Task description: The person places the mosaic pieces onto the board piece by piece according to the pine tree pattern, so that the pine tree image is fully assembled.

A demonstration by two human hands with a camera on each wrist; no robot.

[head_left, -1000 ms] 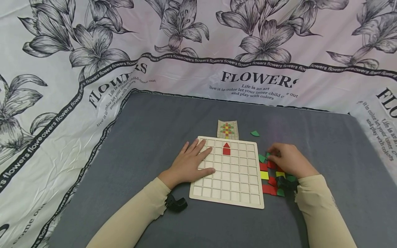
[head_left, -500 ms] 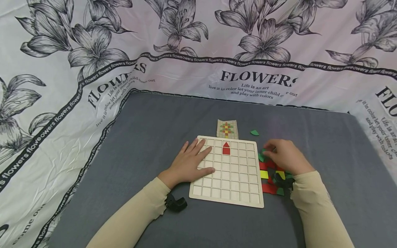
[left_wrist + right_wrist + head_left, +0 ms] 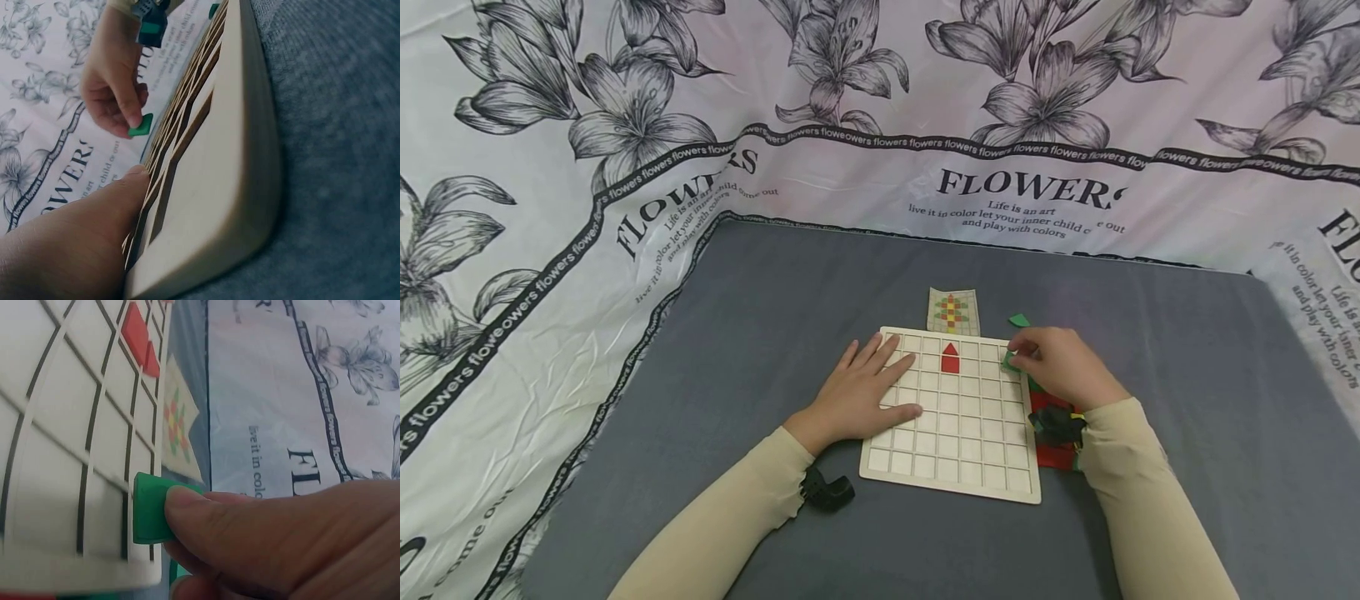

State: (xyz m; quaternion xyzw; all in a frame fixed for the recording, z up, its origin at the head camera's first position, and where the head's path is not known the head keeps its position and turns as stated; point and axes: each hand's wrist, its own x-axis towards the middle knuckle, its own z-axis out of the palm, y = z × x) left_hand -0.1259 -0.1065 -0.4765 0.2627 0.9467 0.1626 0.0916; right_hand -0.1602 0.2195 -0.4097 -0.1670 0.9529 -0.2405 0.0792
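Note:
My left hand point(image 3: 857, 392) lies with fingers spread over the left side of a pale wooden grid board point(image 3: 951, 442). Between thumb and fingers, my right hand point(image 3: 1063, 362) pinches a green tile point(image 3: 149, 509) by the board's upper right corner. The left wrist view also shows this green tile point(image 3: 142, 124), held out past the thumb tip. A red triangle tile point(image 3: 951, 349) sits above a red square tile point(image 3: 950, 364) in one column near the top of the board.
Beyond the board's far edge lies a paper card point(image 3: 953, 312) printed with a coloured tile pattern. A loose green tile point(image 3: 1019, 320) rests on the grey table to its right. Red tiles point(image 3: 1054, 456) and others, partly hidden under the right wrist, lie along the board's right edge.
From the loose tiles, my right hand has moved left and away from me with a green tile, reaching the board's upper right corner. My left hand has stayed in place.

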